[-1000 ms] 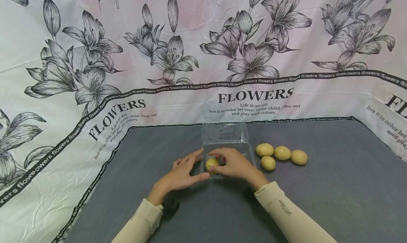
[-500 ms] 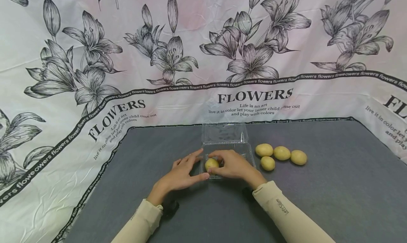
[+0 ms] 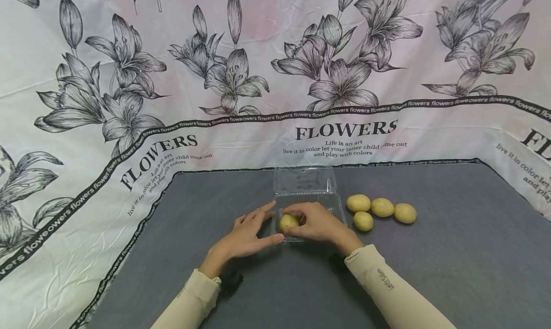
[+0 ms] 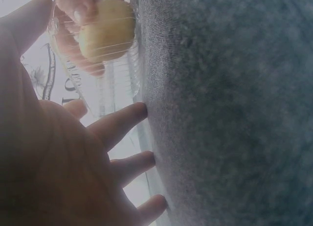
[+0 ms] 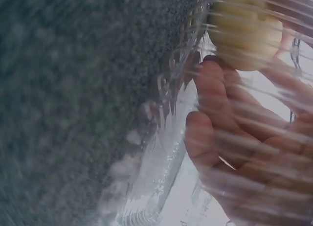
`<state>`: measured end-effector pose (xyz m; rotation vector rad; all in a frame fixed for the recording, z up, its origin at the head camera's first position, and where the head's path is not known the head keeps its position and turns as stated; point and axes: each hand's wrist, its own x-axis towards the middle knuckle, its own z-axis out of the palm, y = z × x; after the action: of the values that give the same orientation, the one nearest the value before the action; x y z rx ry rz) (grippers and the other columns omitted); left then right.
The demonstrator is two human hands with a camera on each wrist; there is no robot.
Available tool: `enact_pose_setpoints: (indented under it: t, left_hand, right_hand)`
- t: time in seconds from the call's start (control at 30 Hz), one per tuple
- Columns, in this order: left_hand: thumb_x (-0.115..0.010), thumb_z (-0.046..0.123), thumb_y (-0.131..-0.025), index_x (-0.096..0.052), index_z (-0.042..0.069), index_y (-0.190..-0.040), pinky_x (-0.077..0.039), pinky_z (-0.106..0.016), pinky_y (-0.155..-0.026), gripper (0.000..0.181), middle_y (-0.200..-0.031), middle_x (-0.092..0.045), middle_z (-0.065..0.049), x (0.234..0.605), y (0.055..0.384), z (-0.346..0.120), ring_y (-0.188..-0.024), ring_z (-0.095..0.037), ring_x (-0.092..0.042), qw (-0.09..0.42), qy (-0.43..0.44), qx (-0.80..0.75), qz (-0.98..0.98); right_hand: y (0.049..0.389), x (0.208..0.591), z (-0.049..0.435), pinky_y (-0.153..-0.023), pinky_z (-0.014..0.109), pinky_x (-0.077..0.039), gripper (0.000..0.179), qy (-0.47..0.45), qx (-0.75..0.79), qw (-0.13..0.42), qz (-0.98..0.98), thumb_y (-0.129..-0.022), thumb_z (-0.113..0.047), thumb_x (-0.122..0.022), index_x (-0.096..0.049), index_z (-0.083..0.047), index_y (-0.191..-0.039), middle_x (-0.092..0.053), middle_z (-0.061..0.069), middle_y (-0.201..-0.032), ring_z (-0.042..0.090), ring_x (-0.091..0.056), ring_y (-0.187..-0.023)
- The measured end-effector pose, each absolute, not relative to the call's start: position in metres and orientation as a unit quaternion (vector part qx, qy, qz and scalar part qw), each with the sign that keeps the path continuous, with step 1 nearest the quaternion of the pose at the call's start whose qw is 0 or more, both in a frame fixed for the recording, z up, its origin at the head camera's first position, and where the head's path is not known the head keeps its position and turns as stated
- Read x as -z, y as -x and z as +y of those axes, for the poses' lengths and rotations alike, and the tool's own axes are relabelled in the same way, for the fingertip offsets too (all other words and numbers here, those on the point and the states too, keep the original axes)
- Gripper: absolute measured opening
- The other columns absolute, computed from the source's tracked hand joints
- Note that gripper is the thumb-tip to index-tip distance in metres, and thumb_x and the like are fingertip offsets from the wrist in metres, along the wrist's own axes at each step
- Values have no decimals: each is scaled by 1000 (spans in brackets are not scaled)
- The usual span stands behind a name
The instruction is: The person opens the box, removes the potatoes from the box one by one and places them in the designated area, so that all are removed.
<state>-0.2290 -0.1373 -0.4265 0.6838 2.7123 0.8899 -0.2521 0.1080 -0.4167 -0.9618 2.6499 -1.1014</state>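
A clear plastic clamshell box [image 3: 307, 197] stands on the table with its lid [image 3: 303, 180] raised at the back. Inside, near the front left corner, is a yellow potato [image 3: 288, 222]. My right hand [image 3: 320, 222] reaches into the box, thumb and fingers curled round this potato. Through the ribbed plastic in the right wrist view, its fingers [image 5: 211, 89] show beside the potato [image 5: 244, 33]. My left hand [image 3: 245, 233] spreads along the box's left side, fingers nearly straight and thumb at the front corner. In the left wrist view its fingertips [image 4: 142, 110] come down to the tabletop.
Right of the box, several more potatoes [image 3: 382, 207] lie close together on the dark grey table [image 3: 430, 262]. A white cloth [image 3: 241, 147] printed with flowers and lettering hangs behind the table and along its sides.
The potato in the box has shifted very slightly in my right hand's fingers, first left and then back right. My left hand has stayed in place, as have the potatoes outside.
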Motion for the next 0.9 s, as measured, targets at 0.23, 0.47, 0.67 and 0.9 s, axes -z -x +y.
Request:
enact_pose_setpoints:
  t: [0.23, 0.47, 0.67, 0.9]
  left_hand:
    - [-58, 70, -92, -12, 34, -165, -12, -66, -119, 93, -161, -44, 1, 427, 230, -137, -156, -27, -27, 101, -227, -295, 923]
    - [-59, 69, -92, -12, 34, -165, -12, -66, -119, 93, -161, -44, 1, 427, 230, -137, -156, -27, -26, 103, -227, -296, 922]
    - [-59, 70, -92, -13, 34, -165, -13, -65, -118, 93, -161, -44, 2, 427, 230, -136, -156, -26, -27, 102, -226, -297, 922]
    - [-58, 71, -92, -12, 36, -164, -13, -64, -119, 93, -161, -44, 2, 428, 230, -136, -156, -26, -26, 105, -221, -295, 924]
  right_hand:
    - [253, 416, 113, -76, 33, -58, 52, 317, 374, 63, 869, -90, -30, -78, -66, -8, -135, -73, 13, -121, 20, -73, -93]
    - [253, 415, 118, -77, 35, -58, 51, 309, 363, 57, 877, -90, -32, -79, -67, -10, -134, -72, 13, -123, 20, -73, -93]
    - [251, 412, 122, -76, 34, -59, 50, 309, 374, 47, 873, -90, -30, -79, -68, -9, -134, -73, 13, -121, 21, -73, -92]
    - [249, 409, 130, -71, 27, -56, 52, 310, 390, 25, 867, -89, -31, -80, -66, -9, -135, -74, 7, -110, 15, -71, -82]
